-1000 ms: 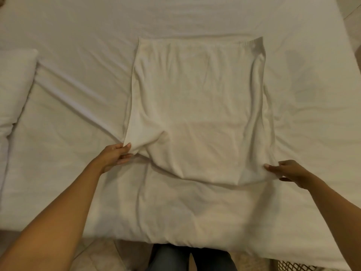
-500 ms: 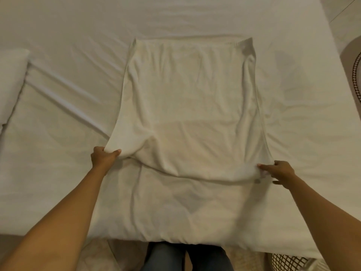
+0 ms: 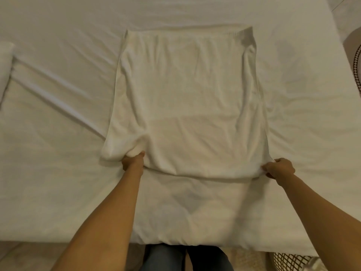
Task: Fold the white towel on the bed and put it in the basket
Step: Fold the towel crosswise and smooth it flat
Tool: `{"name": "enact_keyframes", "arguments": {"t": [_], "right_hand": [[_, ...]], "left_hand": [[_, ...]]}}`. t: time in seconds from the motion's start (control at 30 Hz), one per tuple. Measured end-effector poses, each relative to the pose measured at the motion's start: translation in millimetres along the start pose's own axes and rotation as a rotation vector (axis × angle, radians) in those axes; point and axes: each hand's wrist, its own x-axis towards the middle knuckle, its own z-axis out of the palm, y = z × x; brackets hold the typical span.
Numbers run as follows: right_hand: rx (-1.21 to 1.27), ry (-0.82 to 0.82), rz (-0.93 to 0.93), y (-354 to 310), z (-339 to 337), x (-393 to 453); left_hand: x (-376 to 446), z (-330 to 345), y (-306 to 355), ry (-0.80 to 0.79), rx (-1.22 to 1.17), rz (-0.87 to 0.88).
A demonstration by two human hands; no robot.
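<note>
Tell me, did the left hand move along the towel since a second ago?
Yes. The left hand slid inward along the towel edge, toward its middle, leaving the near-left corner loose outside it.

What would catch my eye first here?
The white towel spread flat in the middle of the bed. Then the two bare hands at its near edge: the left hand bunching one corner, the right hand pinching the other. A woven basket peeks in bottom right.

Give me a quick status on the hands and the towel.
Left hand and right hand each grip a near corner. White towel flat on bed, not yet folded over. Nothing in the way.
</note>
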Motion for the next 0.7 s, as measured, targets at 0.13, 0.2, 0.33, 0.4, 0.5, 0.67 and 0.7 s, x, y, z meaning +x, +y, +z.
{"name": "enact_keyframes", "arguments": {"t": [0.13,0.2,0.33,0.4,0.5,0.67,0.7], "right_hand": [[0.014,0.145,-0.024,4,-9,-5],[0.055,0.163,-0.015,8,-11,-5],[0.013,0.150,-0.034,9,-4,-17],[-0.137,0.195,-0.123,6,1,-25],[-0.403,0.304,-0.399,-6,14,-39],[-0.442,0.136,-0.765,-41,75,-86],[-0.449,0.053,-0.806,-47,92,-100]], "left_hand": [[12,-12,-4,0.058,0.001,0.013],[20,-20,-7,0.004,0.002,0.008],[17,-29,-12,-0.142,-0.035,-0.030],[16,-34,-12,-0.179,-0.042,-0.042],[18,-52,-6,-0.076,0.022,0.032],[25,-87,18,0.019,0.276,0.280],[31,-95,22,-0.008,0.337,0.305]]}}
